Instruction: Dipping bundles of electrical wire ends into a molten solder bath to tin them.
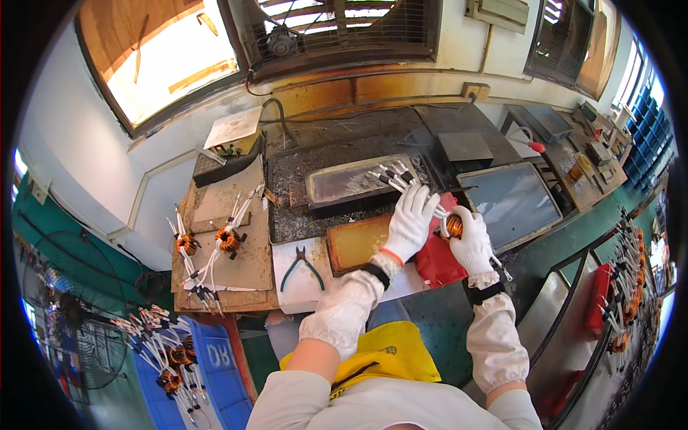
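Honestly the risky bit is how close those leads sit to the tray at the far middle of the bench. It looks like a solder bath to me, though I can't confirm it's hot. The right hand is closed around the coil, a copper-wound ring, just right of the red pad. The left hand lies over the leads with fingers mostly flat, pressing or bunching them rather than pinching, as far as I can tell.

What could go wrong, in my view: the leads fan out instead of staying bunched, so some tips would hit the tray unevenly or miss it. With both gloves this near the tray, a slip of the coil could drag a fingertip over the rim too. The thin fabric gloves don't look like much protection.

Orientation: the coil's leads run from the coil up and to the left, away from the person, with black-tipped ends over the tray's right end. So the long axis runs near-right to far-left, tips pointing far-left. The pliers lie well apart to the left.
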Action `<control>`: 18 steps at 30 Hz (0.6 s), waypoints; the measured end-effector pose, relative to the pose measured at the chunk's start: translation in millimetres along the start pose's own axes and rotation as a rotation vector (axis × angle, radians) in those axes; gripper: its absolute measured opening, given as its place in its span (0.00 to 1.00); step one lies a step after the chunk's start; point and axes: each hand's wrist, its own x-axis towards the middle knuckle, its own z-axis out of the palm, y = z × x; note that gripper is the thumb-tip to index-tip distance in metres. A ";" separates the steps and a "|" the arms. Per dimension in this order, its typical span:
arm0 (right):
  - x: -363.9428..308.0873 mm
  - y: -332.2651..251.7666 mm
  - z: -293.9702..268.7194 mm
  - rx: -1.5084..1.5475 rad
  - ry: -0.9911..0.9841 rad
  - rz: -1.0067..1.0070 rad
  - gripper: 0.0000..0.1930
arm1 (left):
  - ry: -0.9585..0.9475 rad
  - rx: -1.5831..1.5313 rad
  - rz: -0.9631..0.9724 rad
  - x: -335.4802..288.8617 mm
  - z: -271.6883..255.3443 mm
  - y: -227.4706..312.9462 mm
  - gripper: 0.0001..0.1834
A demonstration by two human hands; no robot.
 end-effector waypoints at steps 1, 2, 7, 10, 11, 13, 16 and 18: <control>-2.2 2.4 0.1 0.054 0.035 0.001 0.27 | -0.089 -0.114 -0.070 -8.7 -9.3 5.3 0.27; -4.4 4.6 -0.5 0.108 0.071 0.003 0.28 | -0.091 -0.118 -0.062 -18.3 -17.6 10.1 0.27; -17.5 9.0 2.0 0.241 0.215 0.012 0.29 | -0.148 -0.127 -0.308 -82.2 -72.2 10.8 0.27; -29.6 17.7 8.0 0.300 0.319 0.059 0.31 | -0.184 -0.055 -0.425 -118.3 -97.8 -5.9 0.27; -33.2 22.0 12.5 0.318 0.378 0.082 0.32 | -0.165 -0.045 -0.441 -130.0 -103.9 -14.6 0.26; -39.9 30.2 21.0 0.307 0.462 0.124 0.34 | -0.137 0.005 -0.486 -152.6 -116.4 -29.8 0.26; -47.3 38.2 33.5 0.370 0.583 0.169 0.34 | -0.145 0.038 -0.538 -182.7 -135.0 -47.0 0.23; -53.6 42.8 41.2 0.398 0.621 0.177 0.34 | -0.186 0.084 -0.552 -201.2 -146.1 -51.2 0.22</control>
